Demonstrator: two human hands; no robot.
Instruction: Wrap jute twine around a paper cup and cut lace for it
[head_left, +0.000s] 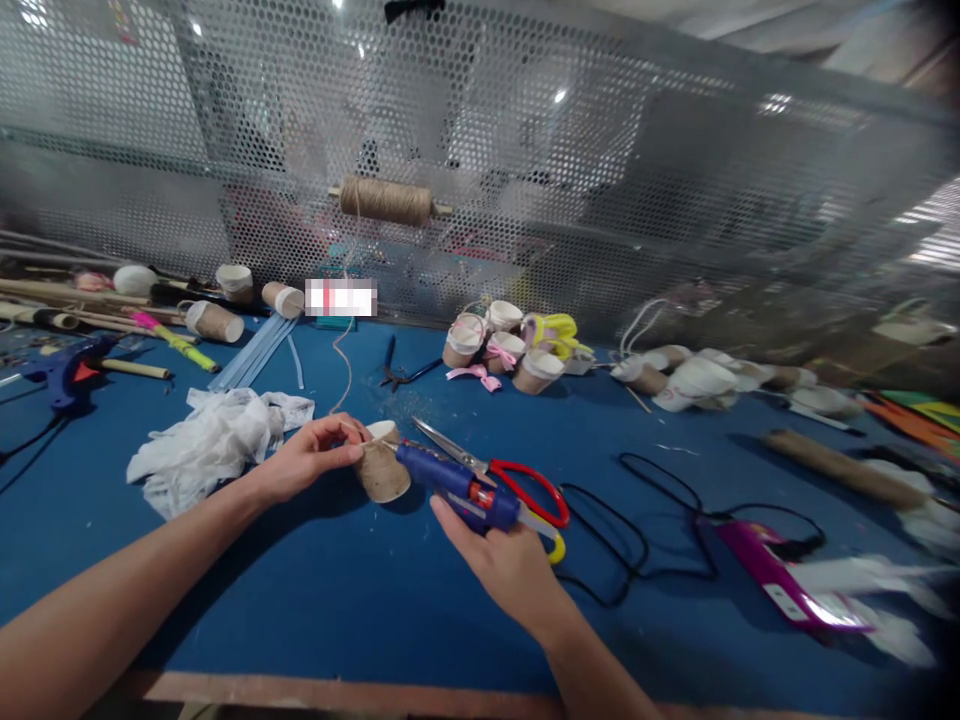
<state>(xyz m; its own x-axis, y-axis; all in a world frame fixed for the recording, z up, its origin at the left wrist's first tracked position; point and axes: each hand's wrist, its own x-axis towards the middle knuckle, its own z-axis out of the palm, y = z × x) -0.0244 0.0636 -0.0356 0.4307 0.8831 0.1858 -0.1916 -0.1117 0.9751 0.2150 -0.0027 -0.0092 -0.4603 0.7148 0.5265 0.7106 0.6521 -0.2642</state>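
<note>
My left hand (pixel 322 455) pinches the upper side of a small twine-wrapped paper cup (pixel 384 473), which lies tilted just above or on the blue table. A strand of twine (pixel 345 360) runs from near those fingers up to a spool (pixel 386 200) on the perforated metal panel. In my right hand (pixel 506 560) is a blue hot glue gun (pixel 457 485), its nozzle at the cup's rim beside my left fingertips. Red-handled scissors (pixel 529 490) lie behind the glue gun, partly covered by it.
Crumpled white fabric (pixel 214 445) lies left of the cup. Farther back are pliers (pixel 405 375) and several finished cups (pixel 502 345) with pink bows. A purple power strip (pixel 787 575) with black cable sits at right. Another blue glue gun (pixel 67 372) lies far left.
</note>
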